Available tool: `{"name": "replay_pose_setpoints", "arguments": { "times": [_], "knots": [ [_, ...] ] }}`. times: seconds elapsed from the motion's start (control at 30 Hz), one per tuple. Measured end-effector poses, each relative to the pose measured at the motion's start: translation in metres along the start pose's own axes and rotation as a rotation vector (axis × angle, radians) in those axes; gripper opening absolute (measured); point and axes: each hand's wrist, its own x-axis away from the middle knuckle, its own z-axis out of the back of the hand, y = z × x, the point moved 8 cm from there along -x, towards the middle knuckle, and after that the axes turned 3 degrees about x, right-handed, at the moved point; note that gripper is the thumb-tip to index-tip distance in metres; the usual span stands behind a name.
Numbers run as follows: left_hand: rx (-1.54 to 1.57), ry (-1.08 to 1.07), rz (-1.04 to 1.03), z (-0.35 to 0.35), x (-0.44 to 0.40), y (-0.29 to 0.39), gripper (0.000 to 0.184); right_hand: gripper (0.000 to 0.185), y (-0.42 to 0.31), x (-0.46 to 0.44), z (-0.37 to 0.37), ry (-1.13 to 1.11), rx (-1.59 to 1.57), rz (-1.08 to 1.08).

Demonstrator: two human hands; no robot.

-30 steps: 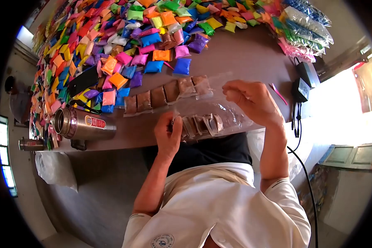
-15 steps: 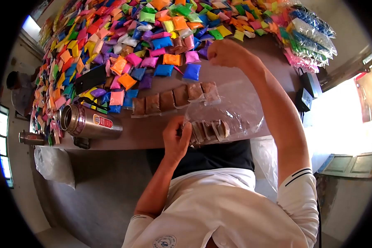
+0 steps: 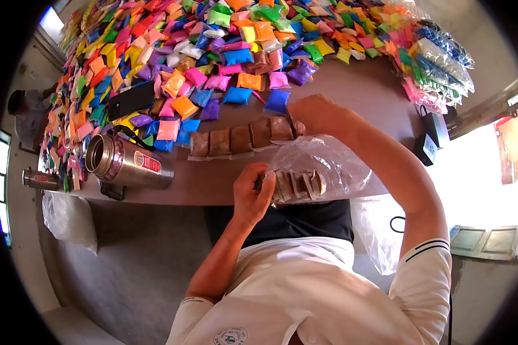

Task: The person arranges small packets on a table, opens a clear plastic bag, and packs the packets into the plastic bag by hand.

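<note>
In the head view, your left hand (image 3: pixel 255 194) has its thumb and fingers pinched on the left end of a clear plastic bag (image 3: pixel 348 167), where brown sachets (image 3: pixel 300 184) stand on edge in a short row at the near edge of the bench (image 3: pixel 357 86); if that pinch slackens, the sachets could fan apart or slip toward your lap. Your right hand (image 3: pixel 316 115) is at the right end of a second row of brown sachets (image 3: pixel 240 140) lying flat behind the bag; its fingertips are hidden, so I cannot tell whether they pinch one. A hasty grasp there could catch two or shove the row askew, and the bag's loose film, just below your right wrist, could snag. The blue packet (image 3: pixel 277 100) beside that hand might get nudged. Mind the open steel flask (image 3: pixel 132 164): a left sweep could tip it.
</note>
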Motion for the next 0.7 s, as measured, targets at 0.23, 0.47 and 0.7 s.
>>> {"name": "replay_pose_setpoints", "arguments": {
  "times": [0.23,0.47,0.7],
  "knots": [
    [-0.045,0.005,-0.048,0.0,-0.002,0.008,0.019,0.027,0.011,0.013,0.021,0.139,-0.143,0.088],
    [-0.078,0.004,-0.072,0.0,-0.002,0.009,0.021,0.024,0.017,0.004,0.034,-0.034,-0.563,0.076],
    [-0.068,-0.016,-0.012,-0.001,-0.002,0.01,0.022,0.025,0.006,0.001,0.022,-0.273,-0.84,-0.078]
  ]
}}
